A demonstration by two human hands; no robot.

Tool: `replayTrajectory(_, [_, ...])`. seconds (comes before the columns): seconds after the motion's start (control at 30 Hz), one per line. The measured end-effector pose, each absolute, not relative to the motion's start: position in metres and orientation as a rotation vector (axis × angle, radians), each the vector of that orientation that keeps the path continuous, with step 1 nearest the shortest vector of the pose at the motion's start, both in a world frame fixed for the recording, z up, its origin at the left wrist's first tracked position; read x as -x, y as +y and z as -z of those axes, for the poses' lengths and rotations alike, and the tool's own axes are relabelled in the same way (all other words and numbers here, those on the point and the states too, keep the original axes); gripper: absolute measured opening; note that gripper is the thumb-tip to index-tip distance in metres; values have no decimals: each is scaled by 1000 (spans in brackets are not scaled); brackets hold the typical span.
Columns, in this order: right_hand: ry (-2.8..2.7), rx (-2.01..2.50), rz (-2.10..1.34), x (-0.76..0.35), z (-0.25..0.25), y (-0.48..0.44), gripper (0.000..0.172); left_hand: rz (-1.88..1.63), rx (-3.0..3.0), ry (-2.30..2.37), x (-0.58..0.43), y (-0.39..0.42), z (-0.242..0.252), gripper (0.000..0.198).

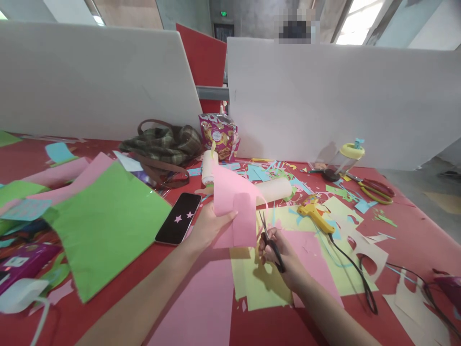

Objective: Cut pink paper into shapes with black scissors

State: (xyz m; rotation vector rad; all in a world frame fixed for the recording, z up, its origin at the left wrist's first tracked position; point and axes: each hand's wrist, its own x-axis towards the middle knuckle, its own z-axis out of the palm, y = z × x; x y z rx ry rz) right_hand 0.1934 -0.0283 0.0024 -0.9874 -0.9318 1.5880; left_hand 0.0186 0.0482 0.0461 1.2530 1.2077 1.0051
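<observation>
Scissors with black handles [271, 244] stand clasped in the right hand [286, 262], their long axis pointing up and away, tips just beside the folded pink paper sheet [236, 211]. The left hand [209, 226] pinches this sheet upright above the red table [414, 240].

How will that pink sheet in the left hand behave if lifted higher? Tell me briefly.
Probably floppy: the pink sheet curls over where the left hand pinches it. Likely very light, since thumb and fingers alone hold it up. It would likely crease easily; a fold already shows.
</observation>
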Motion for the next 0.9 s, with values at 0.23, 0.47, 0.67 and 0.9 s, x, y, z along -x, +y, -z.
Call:
replayTrajectory(0.23, [-984,847,-1555,-198,-10,-28,35,-885,-1474,1088,-22,52,-61,31])
replayTrajectory(0.47, [-876,924,-1643,-196,-9,-28,29,-777,-1600,1090,-20,69,-53,29])
replayTrajectory(0.67, [-929,1000,-1716,-195,-10,-29,25,-708,-1640,1165,-17,69,-62,30])
replayTrajectory(0.9, [-1042,988,-1627,-197,-5,-28,26,-603,-1820,1232,-18,64,-73,30])
